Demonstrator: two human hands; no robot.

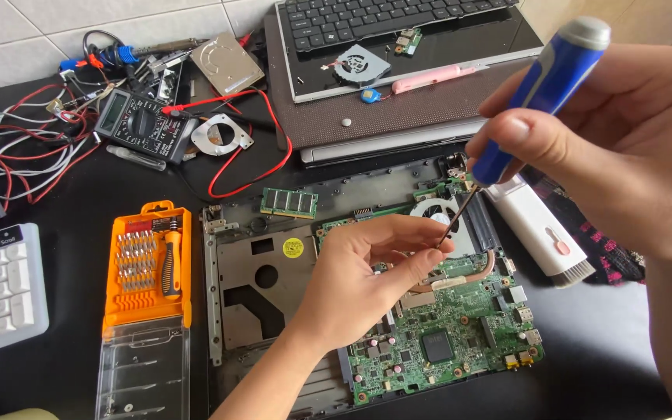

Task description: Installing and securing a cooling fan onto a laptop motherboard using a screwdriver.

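Observation:
My right hand [624,148] grips a blue and grey screwdriver [538,93] by its handle, shaft slanting down to the left. My left hand [367,280] pinches the shaft's tip [446,237] between thumb and fingers, just over the fan [439,214] of an opened laptop base. Below lies the green motherboard [445,342] with a copper heat pipe [480,272]. The grey metal chassis [250,288] with a yellow sticker lies to the left of my left hand.
An orange bit set [149,264] with its clear lid open lies at the left. A multimeter [138,124] with red leads, a hard drive [227,64], a memory stick [289,202], a white brush tool [542,233] and a second laptop [398,70] carrying loose parts surround the work.

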